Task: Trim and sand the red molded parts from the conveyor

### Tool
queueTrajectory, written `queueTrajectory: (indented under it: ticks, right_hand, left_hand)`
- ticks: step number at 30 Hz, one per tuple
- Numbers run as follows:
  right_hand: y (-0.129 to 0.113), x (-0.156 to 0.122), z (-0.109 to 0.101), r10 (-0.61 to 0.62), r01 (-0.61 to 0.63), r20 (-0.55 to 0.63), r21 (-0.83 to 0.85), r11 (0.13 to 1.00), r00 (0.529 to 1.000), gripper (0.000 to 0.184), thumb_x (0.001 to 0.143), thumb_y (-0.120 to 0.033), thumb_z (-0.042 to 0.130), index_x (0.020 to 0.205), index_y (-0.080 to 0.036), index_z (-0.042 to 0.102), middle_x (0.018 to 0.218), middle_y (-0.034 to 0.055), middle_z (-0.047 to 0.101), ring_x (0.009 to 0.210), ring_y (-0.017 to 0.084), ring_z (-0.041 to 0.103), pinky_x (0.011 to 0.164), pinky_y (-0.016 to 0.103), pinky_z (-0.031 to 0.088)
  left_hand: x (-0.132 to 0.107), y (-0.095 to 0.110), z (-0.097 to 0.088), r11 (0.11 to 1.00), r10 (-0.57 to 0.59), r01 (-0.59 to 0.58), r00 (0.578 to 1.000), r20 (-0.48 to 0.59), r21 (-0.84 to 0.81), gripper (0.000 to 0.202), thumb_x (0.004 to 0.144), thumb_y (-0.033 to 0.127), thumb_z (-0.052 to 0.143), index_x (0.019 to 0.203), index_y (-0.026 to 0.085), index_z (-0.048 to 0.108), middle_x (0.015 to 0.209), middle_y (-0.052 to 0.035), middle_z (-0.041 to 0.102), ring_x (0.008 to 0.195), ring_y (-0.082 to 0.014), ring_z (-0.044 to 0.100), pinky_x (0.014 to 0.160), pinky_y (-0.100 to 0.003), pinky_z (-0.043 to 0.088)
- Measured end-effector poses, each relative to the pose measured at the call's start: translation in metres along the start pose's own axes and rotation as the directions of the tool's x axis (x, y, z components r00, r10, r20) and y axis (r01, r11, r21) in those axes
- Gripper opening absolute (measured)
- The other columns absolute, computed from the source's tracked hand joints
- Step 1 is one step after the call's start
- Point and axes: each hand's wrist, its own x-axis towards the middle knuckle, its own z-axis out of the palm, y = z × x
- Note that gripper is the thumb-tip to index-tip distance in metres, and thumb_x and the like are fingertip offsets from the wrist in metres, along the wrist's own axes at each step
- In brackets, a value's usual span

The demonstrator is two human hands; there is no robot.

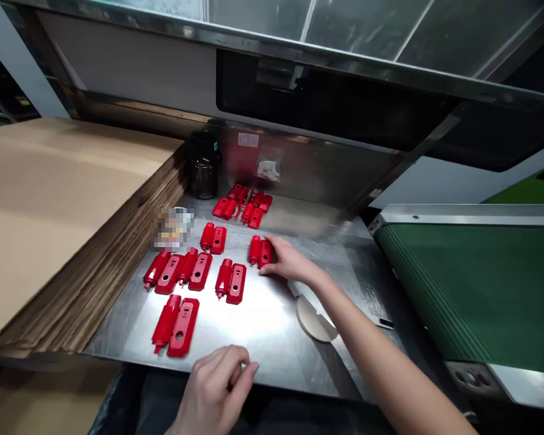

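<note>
My right hand (290, 261) reaches across the metal table, thumb and fingers closed around the right side of a red plastic part (255, 251). This part is a cylinder with a nozzle-like tip joined beside a flat plate with a round hole. My left hand (220, 386) is curled closed at the table's front edge, and nothing shows in its fingers. Similar red parts lie to the left: one near the front (184, 329), one in the middle (236, 284), a pair (170, 275) by the cardboard and one behind (217, 240). Several more (254, 215) are grouped at the back.
Stacked cardboard sheets (72, 175) rise on the left. A dark jar (203, 172) stands at the back left, near a blurred plastic bag (174, 228). A pale round disc (315, 319) lies under my right forearm. A green conveyor belt (476, 290) runs along the right; a metal-framed hood hangs above.
</note>
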Motion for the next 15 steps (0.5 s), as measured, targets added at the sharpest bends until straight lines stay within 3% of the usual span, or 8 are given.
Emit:
queueTrajectory:
  ticks: [3, 6, 9, 13, 15]
  right_hand:
    - [-0.011, 0.019, 0.018, -0.043, 0.043, -0.02, 0.0, 0.999, 0.999, 0.086, 0.086, -0.036, 0.093, 0.158, -0.02, 0.049, 0.163, 0.0174, 0.051, 0.145, 0.039, 0.053, 0.119, 0.059, 0.047]
    - [-0.015, 0.04, 0.023, -0.047, 0.047, -0.073, 0.007, 0.999, 0.996, 0.069, 0.096, -0.041, 0.084, 0.154, -0.02, 0.053, 0.156, 0.0154, 0.057, 0.132, 0.033, 0.064, 0.108, 0.052, 0.057]
    - [-0.012, 0.067, 0.012, -0.016, 0.012, -0.206, -0.025, 1.0, 0.978, 0.045, 0.105, -0.037, 0.073, 0.144, -0.019, 0.06, 0.147, 0.0129, 0.063, 0.129, 0.031, 0.064, 0.109, 0.054, 0.055]
    - [-0.014, 0.116, -0.005, 0.01, -0.033, -0.315, -0.069, 0.997, 0.949, 0.042, 0.101, -0.036, 0.077, 0.138, -0.019, 0.065, 0.149, 0.0125, 0.06, 0.138, 0.035, 0.057, 0.115, 0.06, 0.048]
    - [-0.021, 0.141, -0.009, 0.008, -0.027, -0.309, -0.056, 0.998, 0.951, 0.039, 0.102, -0.039, 0.077, 0.134, -0.019, 0.067, 0.142, 0.0114, 0.064, 0.13, 0.033, 0.062, 0.111, 0.057, 0.052]
  left_hand:
    - [0.018, -0.002, 0.021, 0.999, 0.038, -0.038, 0.999, 0.037, 0.003, 0.017, 0.109, 0.015, 0.051, 0.095, 0.024, 0.055, 0.07, 0.0038, 0.058, 0.057, -0.0152, 0.061, 0.056, -0.028, 0.044]
    - [0.022, -0.005, 0.029, 0.999, 0.047, -0.048, 0.998, 0.047, 0.021, 0.018, 0.109, 0.013, 0.05, 0.095, 0.024, 0.054, 0.073, 0.0017, 0.064, 0.059, -0.0174, 0.065, 0.057, -0.031, 0.045]
    - [0.021, -0.007, 0.031, 0.998, 0.048, -0.05, 0.998, 0.038, 0.033, 0.017, 0.108, 0.012, 0.049, 0.097, 0.024, 0.054, 0.071, 0.003, 0.062, 0.057, -0.0166, 0.065, 0.055, -0.031, 0.045]
    - [0.019, -0.011, 0.037, 0.994, 0.083, -0.083, 0.997, 0.009, 0.064, 0.022, 0.107, 0.01, 0.045, 0.092, 0.025, 0.051, 0.068, 0.0032, 0.061, 0.054, -0.0166, 0.063, 0.052, -0.032, 0.043]
    - [0.019, -0.014, 0.04, 0.993, 0.094, -0.093, 0.995, -0.01, 0.077, 0.025, 0.107, 0.009, 0.044, 0.089, 0.025, 0.05, 0.066, 0.0039, 0.06, 0.051, -0.0162, 0.061, 0.05, -0.033, 0.042]
